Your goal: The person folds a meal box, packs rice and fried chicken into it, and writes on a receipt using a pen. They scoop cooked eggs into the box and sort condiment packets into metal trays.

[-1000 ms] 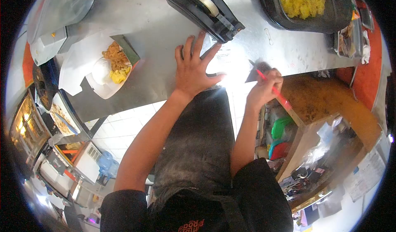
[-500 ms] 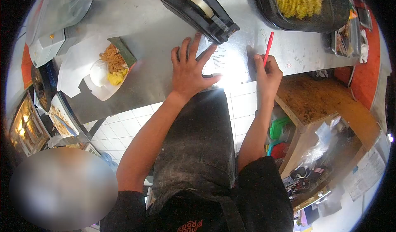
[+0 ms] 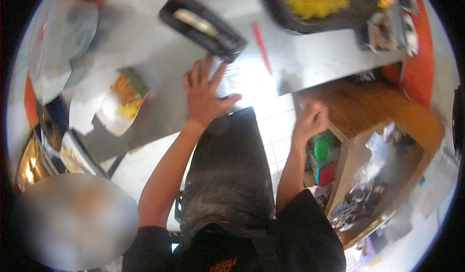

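Note:
My left hand (image 3: 206, 95) lies with its fingers spread on the metal table, over the edge of a small printed paper (image 3: 232, 81). Its fingertips reach the near end of a black tape dispenser (image 3: 203, 27). A red pen (image 3: 262, 48) rests on the tabletop, right of the paper. My right hand (image 3: 312, 121), smeared by motion, is off the table's front edge near the wooden cabinet; its fingers look curled into a fist, and I see nothing in it. Glare washes out part of the paper.
To the left sits an open paper food box (image 3: 104, 114) with rice, egg and brown food. A black mesh-covered tray (image 3: 300, 25) of yellow food stands at the back right. A wooden cabinet (image 3: 339, 102) is by my right arm. Clear plastic containers (image 3: 60, 44) stand far left.
My right hand has let go of the red pen, which now lies on the table, and has drawn back toward the cabinet. The view has shifted; my left hand stays on the paper.

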Tool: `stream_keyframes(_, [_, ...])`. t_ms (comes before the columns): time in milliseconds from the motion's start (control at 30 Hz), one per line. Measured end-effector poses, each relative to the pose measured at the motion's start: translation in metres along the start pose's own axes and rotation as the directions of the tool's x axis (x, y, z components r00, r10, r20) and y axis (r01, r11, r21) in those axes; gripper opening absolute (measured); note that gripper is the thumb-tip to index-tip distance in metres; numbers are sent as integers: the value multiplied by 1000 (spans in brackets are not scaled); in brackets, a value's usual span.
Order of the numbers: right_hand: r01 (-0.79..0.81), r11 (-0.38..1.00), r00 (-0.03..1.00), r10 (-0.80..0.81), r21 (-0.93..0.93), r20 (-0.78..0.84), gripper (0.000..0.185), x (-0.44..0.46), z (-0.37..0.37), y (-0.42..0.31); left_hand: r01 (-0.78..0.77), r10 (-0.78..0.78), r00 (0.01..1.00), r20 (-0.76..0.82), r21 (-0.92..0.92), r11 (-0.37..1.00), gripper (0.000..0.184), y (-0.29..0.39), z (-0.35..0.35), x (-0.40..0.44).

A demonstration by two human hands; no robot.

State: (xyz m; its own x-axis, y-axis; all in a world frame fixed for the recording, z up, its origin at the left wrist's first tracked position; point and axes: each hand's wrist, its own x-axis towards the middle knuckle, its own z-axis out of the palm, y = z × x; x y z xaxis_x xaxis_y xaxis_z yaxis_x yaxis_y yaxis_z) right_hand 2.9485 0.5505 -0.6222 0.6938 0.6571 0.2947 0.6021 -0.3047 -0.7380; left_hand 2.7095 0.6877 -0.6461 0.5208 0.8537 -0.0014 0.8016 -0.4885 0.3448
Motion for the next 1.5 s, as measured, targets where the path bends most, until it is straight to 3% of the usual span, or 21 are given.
stream_keyframes(33, [22,996,987,-8,-85,159,12,-9,-25,16,-2,2,1000,-9,16,1000,91,5,-3,1])
stream_keyframes(100, [-77,995,991,84,-67,102,28,-6,-43,-15,-31,31,998,-58,0,1000,89,4,-2,4])
stream_keyframes(167, [-521,832,853,518,191,65,27,4,-71,-49,-40,40,998,-43,8,999,88,0,2,1])
stream_keyframes(233, [-547,836,831,548,-34,100,17,0,-116,-20,-45,43,999,-28,-94,995,91,-10,2,-6])
stream_keyframes(300, [-428,902,902,424,-54,-76,20,0,-148,40,-84,32,989,-143,-376,923,94,-3,-16,-7])
stream_keyframes(367, [-277,955,839,185,-109,-513,24,52,-165,62,-67,-29,981,-190,-480,875,88,14,-36,-12])
stream_keyframes(433, [-454,843,574,525,290,-628,28,95,-181,100,-55,-15,986,-165,-411,910,68,41,-63,-12])
stream_keyframes(500, [-448,775,469,629,446,-621,29,142,-197,133,39,-85,995,-58,-561,827,17,59,-63,-2])
stream_keyframes(533, [-445,693,378,720,567,-582,30,172,-198,144,-56,17,997,-77,-541,839,21,79,-72,11])
stream_keyframes(567, [-431,684,381,729,588,-569,30,204,-196,155,-88,84,996,-30,-443,892,24,96,-76,21])
stream_keyframes(667, [-194,842,574,513,503,-638,29,331,-192,184,25,-46,999,-18,-612,791,27,158,-54,72])
stream_keyframes(767, [-258,901,789,405,350,-462,27,451,-187,253,16,-146,981,-130,-691,722,27,239,-54,137])
stream_keyframes(833, [-374,908,888,410,190,-208,26,530,-194,246,176,-472,870,-146,-800,573,28,305,-62,181])
stream_keyframes(967, [-116,984,992,106,135,75,25,662,-133,277,223,-433,900,-58,-792,568,18,336,-38,206])
stream_keyframes(1033, [267,957,945,-237,-112,225,20,709,-95,289,280,-492,869,-54,-766,579,18,352,-37,222])
stream_keyframes(1200, [-18,990,906,-44,143,420,16,736,-70,229,452,-679,733,-44,-714,534,18,378,-45,256])
stream_keyframes(1267, [254,942,730,-40,-217,682,18,714,-45,261,418,-782,624,12,-850,320,17,391,-44,281])
stream_keyframes(1300, [255,943,721,-37,-215,692,18,708,-49,258,428,-788,615,18,-848,314,17,393,-35,289])
stream_keyframes(1367, [325,897,409,151,-299,900,22,693,-60,247,385,-690,724,-8,-825,413,17,393,-18,295])
stream_keyframes(1433, [260,893,620,137,-367,772,25,684,-61,254,458,-650,759,21,-727,511,17,403,-27,306])
stream_keyframes(1500, [100,990,754,-10,-99,657,21,674,-86,206,504,-595,801,67,-613,609,18,405,-30,310])
